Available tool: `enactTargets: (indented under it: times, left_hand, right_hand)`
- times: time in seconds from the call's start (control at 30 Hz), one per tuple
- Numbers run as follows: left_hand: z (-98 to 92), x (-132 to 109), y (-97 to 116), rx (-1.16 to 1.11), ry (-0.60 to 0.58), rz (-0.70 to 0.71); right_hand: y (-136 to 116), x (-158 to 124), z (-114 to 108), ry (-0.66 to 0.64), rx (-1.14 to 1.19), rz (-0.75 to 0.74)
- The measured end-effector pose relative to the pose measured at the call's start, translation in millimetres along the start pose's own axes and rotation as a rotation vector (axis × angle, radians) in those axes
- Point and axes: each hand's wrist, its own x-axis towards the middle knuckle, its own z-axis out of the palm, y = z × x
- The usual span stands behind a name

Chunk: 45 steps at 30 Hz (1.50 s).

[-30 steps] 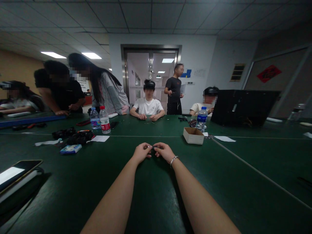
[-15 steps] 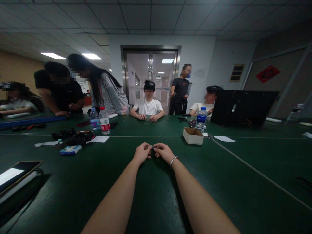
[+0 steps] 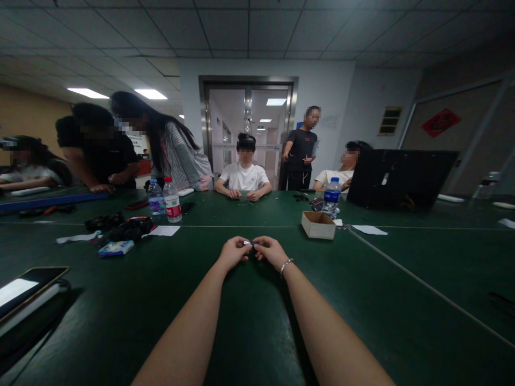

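Table (image 3: pixel 193 305): green surface extends to either side of centre; seam (image 3: pixel 217 226) crosses ahead. Box (image 3: pixel 317 228): at seam, right of centre. Left hand (image 3: pixel 234 252), right hand (image 3: pixel 271 251): together pinching 1 small dark part (image 3: pixel 253 244), near side of seam

No legible text, red diamond sign (image 3: pixel 441 123) with one dark blurred character, red bottle label (image 3: pixel 174 208) and blue bottle label (image 3: pixel 332 197) with unreadable print, door lettering (image 3: pixel 265 147) too small

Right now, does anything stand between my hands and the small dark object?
Nothing visible does. The left hand and right hand meet at the small dark object, partly hidden between them. The open box stands apart, farther off to the right.
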Motion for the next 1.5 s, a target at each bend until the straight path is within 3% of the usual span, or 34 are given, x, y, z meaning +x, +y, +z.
enactTargets:
  times: [0.33, 0.73, 1.13, 1.27, 1.43, 1.5]
  left_hand:
    - [-1.6, 9.1, -9.9, -0.03, 0.026, -0.041]
    - [-0.1, -0.2, 3.7, -0.046, -0.012, -0.04]
    - [-3.8, -1.8, 0.0, -0.077, -0.082, 0.069]
    - [-2.8, 0.2, -1.2, -0.054, -0.048, 0.084]
    - [-2.4, 0.3, 2.5, -0.052, -0.027, 0.276]
    - [-2.5, -0.2, 3.6, -0.092, -0.043, 0.27]
  right_hand:
    - [-1.7, -2.2, -0.2, 0.012, 0.009, -0.01]
    - [-3.8, -3.9, 0.4, 0.012, 0.05, -0.01]
    - [0.2, 0.4, -3.8, 0.021, 0.136, 0.051]
    - [-2.2, -0.6, -3.3, 0.021, 0.124, 0.066]
    - [-6.1, -2.4, -2.6, 0.018, 0.128, 0.094]
    - [-6.1, -2.4, -2.5, 0.024, 0.137, 0.097]
